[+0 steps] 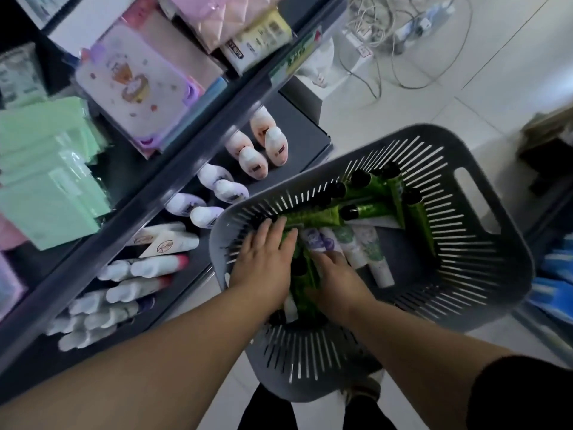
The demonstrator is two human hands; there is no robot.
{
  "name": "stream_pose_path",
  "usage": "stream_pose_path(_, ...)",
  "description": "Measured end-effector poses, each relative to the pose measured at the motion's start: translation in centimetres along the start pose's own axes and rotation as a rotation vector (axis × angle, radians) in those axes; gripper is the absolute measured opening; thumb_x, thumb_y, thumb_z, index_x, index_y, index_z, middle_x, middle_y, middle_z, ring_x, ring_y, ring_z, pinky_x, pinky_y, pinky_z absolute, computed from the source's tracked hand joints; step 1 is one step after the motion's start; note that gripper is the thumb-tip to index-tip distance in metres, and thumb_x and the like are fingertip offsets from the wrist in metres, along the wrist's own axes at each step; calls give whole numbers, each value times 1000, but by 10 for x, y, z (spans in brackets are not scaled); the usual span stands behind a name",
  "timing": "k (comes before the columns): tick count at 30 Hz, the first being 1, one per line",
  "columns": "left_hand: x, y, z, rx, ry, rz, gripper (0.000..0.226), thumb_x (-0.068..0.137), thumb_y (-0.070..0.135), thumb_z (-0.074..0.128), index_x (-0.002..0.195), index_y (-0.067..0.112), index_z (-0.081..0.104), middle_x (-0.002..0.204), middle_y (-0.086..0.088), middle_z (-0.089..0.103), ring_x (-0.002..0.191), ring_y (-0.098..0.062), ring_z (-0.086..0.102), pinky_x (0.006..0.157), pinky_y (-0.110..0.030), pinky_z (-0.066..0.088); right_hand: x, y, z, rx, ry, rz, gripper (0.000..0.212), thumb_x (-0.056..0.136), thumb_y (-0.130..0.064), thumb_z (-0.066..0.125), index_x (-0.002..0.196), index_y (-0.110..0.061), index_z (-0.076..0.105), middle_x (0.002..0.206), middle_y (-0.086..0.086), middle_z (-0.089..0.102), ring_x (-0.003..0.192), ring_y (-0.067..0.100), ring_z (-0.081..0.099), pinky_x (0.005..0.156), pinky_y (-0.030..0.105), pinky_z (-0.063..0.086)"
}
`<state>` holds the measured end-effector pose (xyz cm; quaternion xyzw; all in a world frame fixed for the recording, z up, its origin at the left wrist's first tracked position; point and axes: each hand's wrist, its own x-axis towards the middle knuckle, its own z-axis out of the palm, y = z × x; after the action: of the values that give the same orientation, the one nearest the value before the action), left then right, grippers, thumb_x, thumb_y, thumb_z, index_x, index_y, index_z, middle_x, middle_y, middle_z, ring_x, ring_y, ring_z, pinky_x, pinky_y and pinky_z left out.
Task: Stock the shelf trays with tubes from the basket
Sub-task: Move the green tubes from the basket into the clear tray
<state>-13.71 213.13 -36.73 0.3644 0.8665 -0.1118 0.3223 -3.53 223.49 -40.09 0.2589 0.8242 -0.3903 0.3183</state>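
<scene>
Hands are sunk in a grey basket [421, 259]: the left hand [266, 262] is laid flat-fingered on green tubes [313, 218], the right hand [338, 274] buried among them, its grip not discernible. Beyond, white tubes [155, 268] are ranged on the shelf tray [297, 144].

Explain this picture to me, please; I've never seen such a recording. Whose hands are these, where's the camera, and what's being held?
No machine here: a person wears one camera on the head, looking down at their own bare hands. Both reach into a grey slotted basket holding green tubes with black caps and white tubes. The left hand rests flat on the green tubes; the right hand lies among them, its grip hidden. To the left, a dark shelf carries rows of pale tubes.
</scene>
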Motion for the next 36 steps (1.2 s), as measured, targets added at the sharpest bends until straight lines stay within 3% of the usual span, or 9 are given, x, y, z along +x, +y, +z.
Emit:
stream_pose_path(5, 17, -8, 1, 174, -38, 16, 58, 99, 17, 27, 152, 17, 4, 160, -7, -10, 146, -26, -12, 117, -42, -5, 21, -1, 10, -104, 26, -67, 57, 91, -40, 59, 143, -32, 39, 132, 10, 43, 114, 33, 50, 87, 36, 49)
stream_pose_path(10, 20, -8, 4, 330, -34, 53, 53, 99, 20, 29, 150, 11, 19, 154, -15, 16, 142, -32, 10, 117, -43, 0, 27, -2, 10, -74, 5, -6, 51, 87, -44, 64, 130, -24, 46, 129, 10, 45, 106, 32, 54, 82, 36, 50)
stream_pose_path(14, 24, -2, 10, 408, -62, 136, 54, 97, 20, 34, 148, 10, 20, 143, -17, 29, 133, -35, 26, 117, -46, 1, 29, 5, -4, 80, 9, 43, 52, 84, -39, 71, 127, -20, 50, 119, 8, 61, 101, 28, 59, 79, 33, 51)
stream_pose_path(21, 26, 9, 16, 403, -124, 143, 52, 93, 19, 46, 142, 17, 32, 132, -17, 41, 119, -32, 38, 100, -39, 28, 21, 16, -23, 358, 142, 104, 37, 88, -31, 68, 120, -20, 52, 114, 3, 64, 100, 21, 60, 74, 27, 44)
stream_pose_path(28, -5, 10, -11, 258, -81, 23, 62, 95, 15, 41, 150, 29, 15, 133, -15, 37, 118, -34, 40, 97, -40, 33, -9, 22, -59, 466, 298, 162, 30, 93, -37, 60, 121, -30, 53, 102, -3, 60, 85, 17, 60, 63, 25, 44)
stream_pose_path(31, -26, 17, -38, 102, -37, -37, 69, 96, 9, 38, 150, 36, 4, 134, -12, 32, 118, -32, 40, 96, -39, 35, -29, 17, -86, 575, 395, 189, 18, 91, -39, 61, 108, -33, 55, 94, -2, 64, 81, 21, 63, 67, 38, 56)
stream_pose_path(36, -66, 31, -91, -293, 118, -136, 82, 90, 2, 45, 148, 44, 6, 129, -3, 31, 108, -23, 45, 84, -33, 41, -74, -10, -141, 794, 491, 187, 14, 92, -33, 61, 103, -24, 57, 93, 1, 63, 85, 26, 67, 74, 48, 60)
